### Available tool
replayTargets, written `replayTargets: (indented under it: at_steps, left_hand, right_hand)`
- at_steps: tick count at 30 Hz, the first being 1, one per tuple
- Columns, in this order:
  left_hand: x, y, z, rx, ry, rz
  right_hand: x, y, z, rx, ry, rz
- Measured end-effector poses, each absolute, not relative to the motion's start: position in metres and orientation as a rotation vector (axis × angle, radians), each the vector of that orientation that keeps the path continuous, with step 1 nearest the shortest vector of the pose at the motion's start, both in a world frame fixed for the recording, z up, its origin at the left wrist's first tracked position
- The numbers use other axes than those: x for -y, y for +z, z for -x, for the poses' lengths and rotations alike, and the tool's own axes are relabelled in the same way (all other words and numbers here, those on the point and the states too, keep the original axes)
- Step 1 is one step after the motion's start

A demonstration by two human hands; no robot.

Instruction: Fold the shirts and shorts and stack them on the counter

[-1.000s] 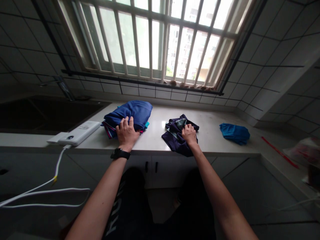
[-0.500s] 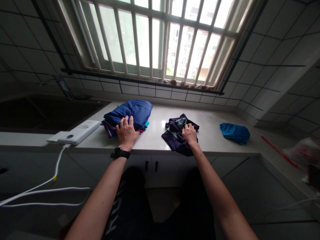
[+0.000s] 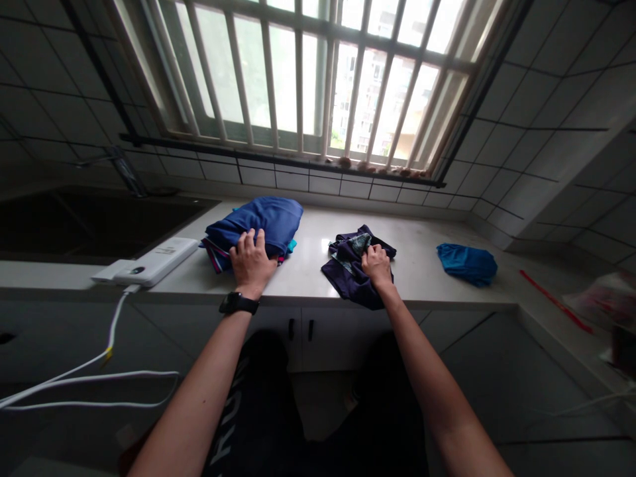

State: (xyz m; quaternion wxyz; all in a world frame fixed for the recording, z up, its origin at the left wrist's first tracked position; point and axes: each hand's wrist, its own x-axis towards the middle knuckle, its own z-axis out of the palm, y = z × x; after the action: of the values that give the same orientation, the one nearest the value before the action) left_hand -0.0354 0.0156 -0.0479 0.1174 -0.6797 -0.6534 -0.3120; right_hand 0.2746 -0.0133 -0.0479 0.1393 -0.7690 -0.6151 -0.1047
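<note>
A bundle of blue folded clothing [image 3: 268, 218] lies on the white countertop, with pink-striped and turquoise edges showing beneath it. My left hand [image 3: 253, 264], a black watch on its wrist, rests on the bundle's near side with fingers spread. To the right is a crumpled dark navy garment [image 3: 355, 275] with a patterned grey-green patch; its near edge reaches the counter's front edge. My right hand [image 3: 376, 265] has its fingers closed on the fabric near that patch. Farther right, apart from both hands, sits a folded teal-blue cloth [image 3: 466, 265].
A white power bank [image 3: 163, 262] with a cable [image 3: 116, 318] lies at the counter's front left, beside a dark sink [image 3: 59, 225] with a faucet [image 3: 126, 172]. On the right are a red strip [image 3: 554, 301] and a clear plastic bag [image 3: 603, 298]. A barred window [image 3: 298, 79] is behind.
</note>
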Motion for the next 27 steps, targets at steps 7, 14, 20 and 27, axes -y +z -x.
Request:
replayTargets:
  at_steps: [7, 14, 20, 27]
  left_hand:
    - [-0.015, -0.048, 0.036, 1.9, -0.898, 1.979]
    - [-0.015, -0.049, 0.035, 1.898, -0.918, 1.969]
    - [-0.014, -0.048, 0.035, 1.906, -0.908, 1.974]
    - [-0.014, -0.048, 0.034, 1.903, -0.909, 1.974]
  right_hand:
    - [0.013, -0.047, -0.275, 1.782, -0.284, 2.221]
    - [0.015, -0.047, -0.275, 1.771, -0.272, 2.191]
    - [0.016, -0.048, -0.278, 1.798, -0.277, 2.101]
    - [0.023, -0.045, -0.276, 1.81, -0.265, 2.086]
